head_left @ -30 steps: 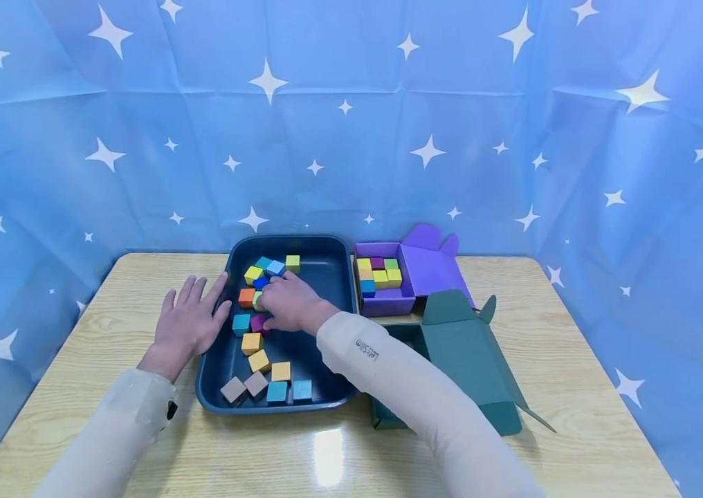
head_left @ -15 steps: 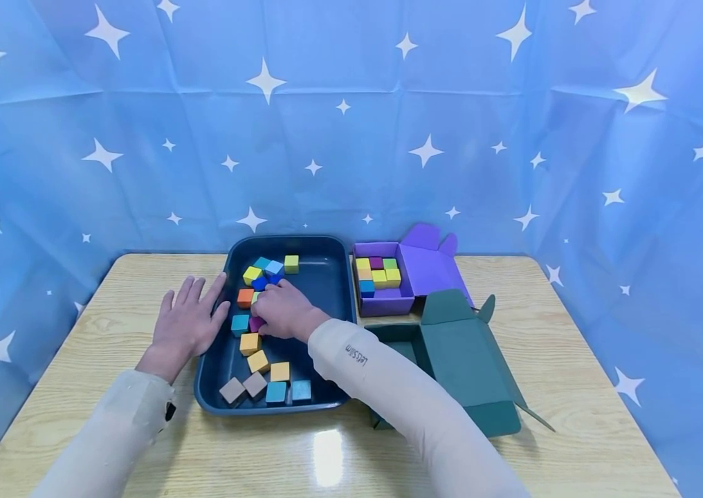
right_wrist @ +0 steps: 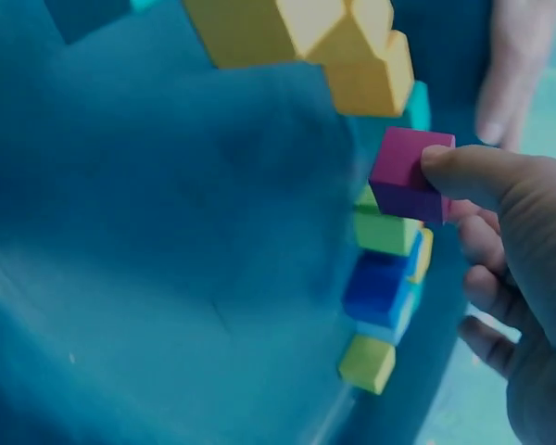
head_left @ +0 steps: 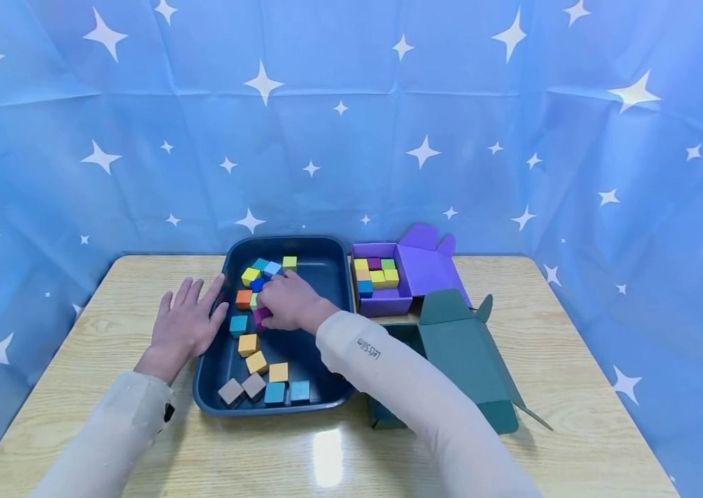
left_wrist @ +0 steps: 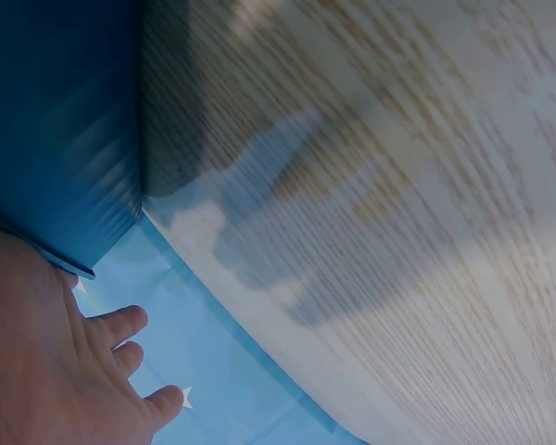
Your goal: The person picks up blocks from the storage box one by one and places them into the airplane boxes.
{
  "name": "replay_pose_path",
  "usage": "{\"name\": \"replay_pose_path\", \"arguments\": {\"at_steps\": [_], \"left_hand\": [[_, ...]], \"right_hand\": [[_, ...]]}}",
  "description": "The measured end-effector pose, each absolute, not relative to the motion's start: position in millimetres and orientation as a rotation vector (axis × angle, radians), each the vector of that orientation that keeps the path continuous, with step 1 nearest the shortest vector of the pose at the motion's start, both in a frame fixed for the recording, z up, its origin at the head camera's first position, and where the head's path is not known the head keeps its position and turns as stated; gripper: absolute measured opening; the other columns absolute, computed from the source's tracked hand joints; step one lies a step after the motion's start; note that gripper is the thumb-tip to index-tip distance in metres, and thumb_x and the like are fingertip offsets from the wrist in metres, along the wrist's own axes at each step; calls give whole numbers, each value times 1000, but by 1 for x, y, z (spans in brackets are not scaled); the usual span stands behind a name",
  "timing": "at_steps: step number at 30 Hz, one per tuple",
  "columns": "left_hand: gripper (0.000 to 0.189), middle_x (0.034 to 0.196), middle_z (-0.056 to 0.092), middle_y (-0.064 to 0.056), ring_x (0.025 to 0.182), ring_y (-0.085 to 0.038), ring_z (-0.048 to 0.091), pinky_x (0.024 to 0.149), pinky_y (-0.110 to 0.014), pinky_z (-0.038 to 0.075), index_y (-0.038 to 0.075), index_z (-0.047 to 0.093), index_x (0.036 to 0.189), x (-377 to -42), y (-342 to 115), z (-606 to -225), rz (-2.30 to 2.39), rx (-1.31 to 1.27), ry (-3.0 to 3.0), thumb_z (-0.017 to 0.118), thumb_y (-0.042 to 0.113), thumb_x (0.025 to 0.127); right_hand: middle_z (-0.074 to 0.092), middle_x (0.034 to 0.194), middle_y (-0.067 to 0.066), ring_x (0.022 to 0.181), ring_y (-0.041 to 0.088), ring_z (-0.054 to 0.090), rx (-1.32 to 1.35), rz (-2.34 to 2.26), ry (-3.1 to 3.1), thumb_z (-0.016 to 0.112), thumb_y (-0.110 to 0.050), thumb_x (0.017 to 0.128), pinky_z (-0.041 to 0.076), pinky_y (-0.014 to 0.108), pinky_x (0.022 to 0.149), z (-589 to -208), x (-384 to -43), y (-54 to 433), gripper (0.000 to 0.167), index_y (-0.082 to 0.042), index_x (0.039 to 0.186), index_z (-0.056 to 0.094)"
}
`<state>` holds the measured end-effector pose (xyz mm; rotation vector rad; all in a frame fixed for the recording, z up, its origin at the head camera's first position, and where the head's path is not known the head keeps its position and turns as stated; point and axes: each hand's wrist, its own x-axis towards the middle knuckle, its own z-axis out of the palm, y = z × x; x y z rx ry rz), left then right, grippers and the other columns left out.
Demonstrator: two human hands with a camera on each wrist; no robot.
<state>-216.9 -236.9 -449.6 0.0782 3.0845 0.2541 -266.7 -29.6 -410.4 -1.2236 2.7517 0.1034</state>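
My right hand (head_left: 292, 301) is over the left part of the dark blue tray (head_left: 333, 346). Its thumb and fingers pinch a magenta cube (right_wrist: 410, 176), plain in the right wrist view. Close by in the tray are an orange cube (head_left: 243, 299), a teal cube (head_left: 238, 325), a light green cube (right_wrist: 385, 232) and a blue cube (right_wrist: 378, 286). With fingers spread, my left hand (head_left: 186, 321) rests against the tray's left rim. The left wrist view catches part of that hand (left_wrist: 37, 343) beside the tray's outer wall (left_wrist: 65, 120).
Right of the tray stands an open purple box (head_left: 382, 308) holding several coloured cubes. In front of it lies an open green box (head_left: 457, 353), partly hidden by my right sleeve. Yellow cubes (head_left: 248, 344) and wooden cubes (head_left: 231, 392) sit toward the tray's near side.
My right hand moved slightly left, then back right, and the magenta cube now shows between its fingers, shifted a little up and away from the teal cube. My left hand stays put.
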Motion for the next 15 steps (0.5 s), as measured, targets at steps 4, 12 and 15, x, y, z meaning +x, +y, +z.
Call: {"name": "replay_pose_path", "arguments": {"at_steps": [4, 12, 15], "left_hand": [[64, 157, 20, -29, 146, -49, 8, 116, -69, 5, 21, 10, 158, -217, -236, -450, 261, 70, 3084, 29, 48, 103], [63, 157, 20, -29, 147, -49, 7, 116, -69, 5, 20, 10, 158, -216, -234, -449, 258, 79, 3081, 29, 47, 104], [64, 157, 20, -29, 147, -49, 7, 116, -69, 4, 20, 10, 158, -216, -233, -448, 259, 81, 3081, 30, 46, 104]], "right_hand": [[68, 104, -9, 102, 11, 54, -1232, 81, 2785, 64, -46, 91, 42, 35, 101, -401, -271, -19, 28, -26, 109, 71], [69, 112, -8, 104, 12, 53, -1153, 58, 2855, 66, -45, 91, 41, 32, 92, -388, -285, 14, 32, -25, 115, 71], [69, 114, -6, 107, 14, 54, -1115, 65, 2883, 66, -45, 90, 41, 34, 96, -383, -291, 29, 34, -24, 118, 70]]}}
